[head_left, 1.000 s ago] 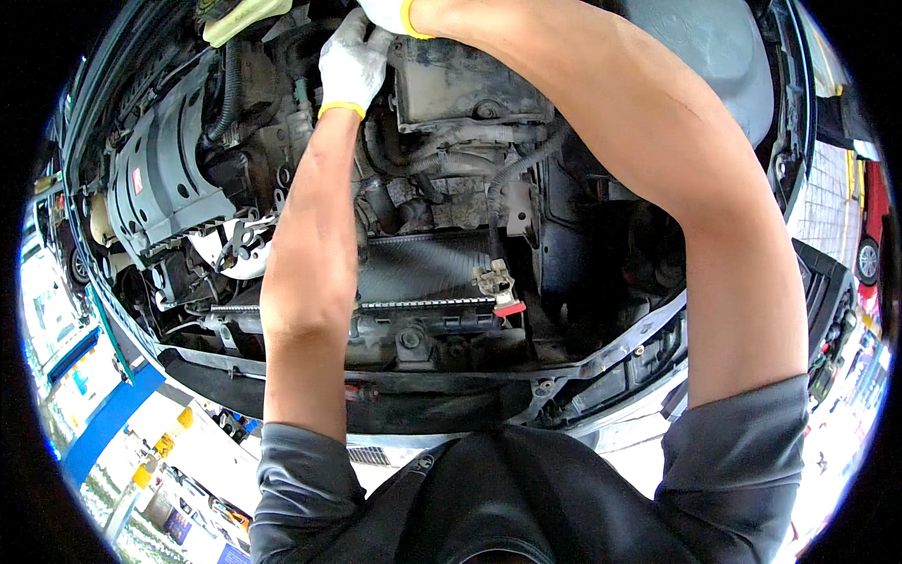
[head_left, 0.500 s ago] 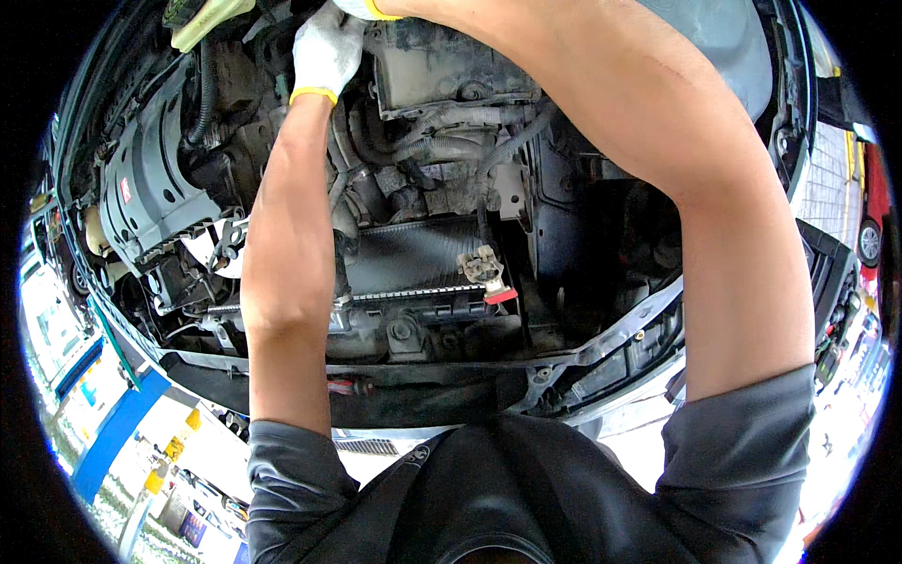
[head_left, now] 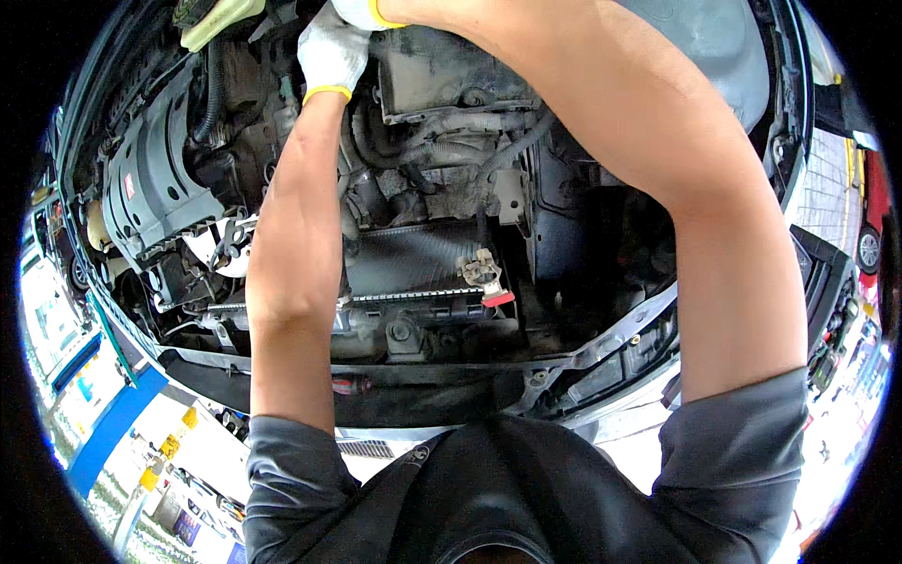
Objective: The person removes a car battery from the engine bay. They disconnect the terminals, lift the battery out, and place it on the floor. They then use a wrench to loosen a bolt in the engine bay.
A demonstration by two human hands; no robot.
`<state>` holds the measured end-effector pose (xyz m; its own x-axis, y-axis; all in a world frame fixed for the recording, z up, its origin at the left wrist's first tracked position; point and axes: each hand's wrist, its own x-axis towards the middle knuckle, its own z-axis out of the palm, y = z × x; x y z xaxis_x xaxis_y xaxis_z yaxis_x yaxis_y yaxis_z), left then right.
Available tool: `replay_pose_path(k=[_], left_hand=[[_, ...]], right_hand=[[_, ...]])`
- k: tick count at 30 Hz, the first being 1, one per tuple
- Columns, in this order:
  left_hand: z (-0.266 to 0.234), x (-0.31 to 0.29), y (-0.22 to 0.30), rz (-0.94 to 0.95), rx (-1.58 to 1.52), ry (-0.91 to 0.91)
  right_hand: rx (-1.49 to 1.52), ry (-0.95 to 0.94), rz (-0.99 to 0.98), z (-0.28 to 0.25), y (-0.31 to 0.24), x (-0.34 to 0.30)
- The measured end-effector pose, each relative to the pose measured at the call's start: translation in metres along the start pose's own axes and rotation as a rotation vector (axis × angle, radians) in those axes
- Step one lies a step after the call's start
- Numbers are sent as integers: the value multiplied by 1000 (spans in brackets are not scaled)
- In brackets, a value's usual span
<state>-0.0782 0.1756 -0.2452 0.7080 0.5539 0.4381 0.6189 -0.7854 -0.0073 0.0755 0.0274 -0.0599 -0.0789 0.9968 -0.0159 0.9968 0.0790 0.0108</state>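
Note:
Both my hands wear white work gloves with yellow cuffs and reach to the far side of a car's engine bay. My left hand (head_left: 333,54) is beside a dirty dark plastic box (head_left: 451,70), back of the glove toward me. My right hand (head_left: 361,11) meets it at the top edge, partly out of the picture, with its forearm crossing above the box. The fingers of both hands are hidden or cut off, so whether they hold anything does not show. Below the hands run ribbed hoses (head_left: 437,150).
Nearer me lie the black radiator (head_left: 413,258), a loose cable clamp with a red piece (head_left: 484,277), and the front crossbar (head_left: 442,367). A grey engine cover (head_left: 150,193) is at left, a pale yellow plastic part (head_left: 223,21) at far left. A deep dark cavity (head_left: 601,226) opens at right.
Both gloved hands show slightly lower and further right in the picture, still together at the same spot. The engine parts around them shift a little too.

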Motion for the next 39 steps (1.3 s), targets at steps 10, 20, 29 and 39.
replay_pose_path(k=[10,20,29,39], left_hand=[[4,8,10,-15,-136,-13],[7,10,17,-40,-142,-39],[-3,7,9,-41,-303,10],[-66,1,59,-74,-243,-264]], right_hand=[[23,-24,39,6,8,1],[25,21,50,16,15,4],[36,-65,34,1,11,-7],[96,-39,66,36,26,5]])
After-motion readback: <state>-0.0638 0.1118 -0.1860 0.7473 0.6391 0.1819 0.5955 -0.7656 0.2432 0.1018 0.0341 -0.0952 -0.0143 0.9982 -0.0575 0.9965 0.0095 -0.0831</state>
